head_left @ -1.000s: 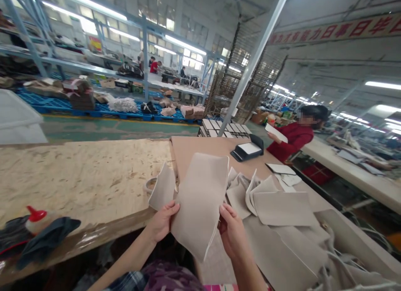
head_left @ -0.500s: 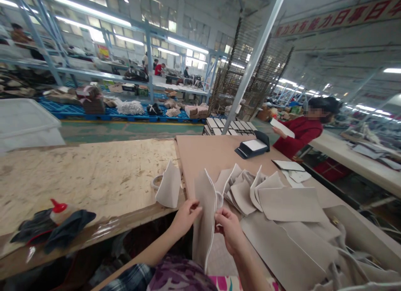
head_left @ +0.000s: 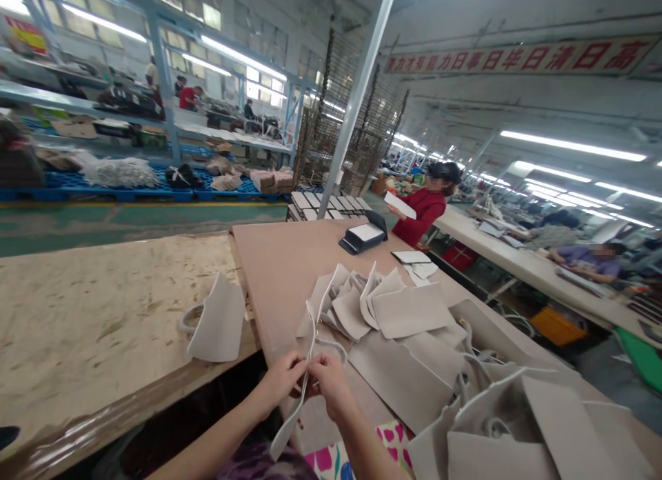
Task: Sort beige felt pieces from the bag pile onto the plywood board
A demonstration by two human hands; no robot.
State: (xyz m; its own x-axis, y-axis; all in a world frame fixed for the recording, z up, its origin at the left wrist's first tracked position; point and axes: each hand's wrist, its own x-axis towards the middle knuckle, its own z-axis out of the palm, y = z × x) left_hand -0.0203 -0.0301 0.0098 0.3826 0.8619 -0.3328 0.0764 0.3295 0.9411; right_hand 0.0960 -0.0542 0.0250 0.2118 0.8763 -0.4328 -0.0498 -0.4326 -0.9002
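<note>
Held edge-on between both hands is a beige leather-like panel (head_left: 287, 428), with a thin looped strap (head_left: 338, 349) curving out on its right. My left hand (head_left: 284, 378) pinches it from the left, and my right hand (head_left: 329, 383) grips it close by on the other side. The fingertips nearly meet and are partly hidden. To the right lies a loose pile of similar beige panels (head_left: 411, 309). Another single panel (head_left: 220, 325) with a ring-like strap stands on the plywood table (head_left: 103, 314) to the left.
Brown covering lies over the right-hand table (head_left: 279, 259). A dark blue case (head_left: 365, 237) and white-faced pieces (head_left: 411, 257) rest toward its far side. A metal post (head_left: 356, 94) rises behind it. A person in red (head_left: 427, 207) stands beyond, holding a white piece.
My view has swung right, so the scene shifts left. The panel in my hands has turned from showing its broad face to edge-on, and my hands have come closer together.
</note>
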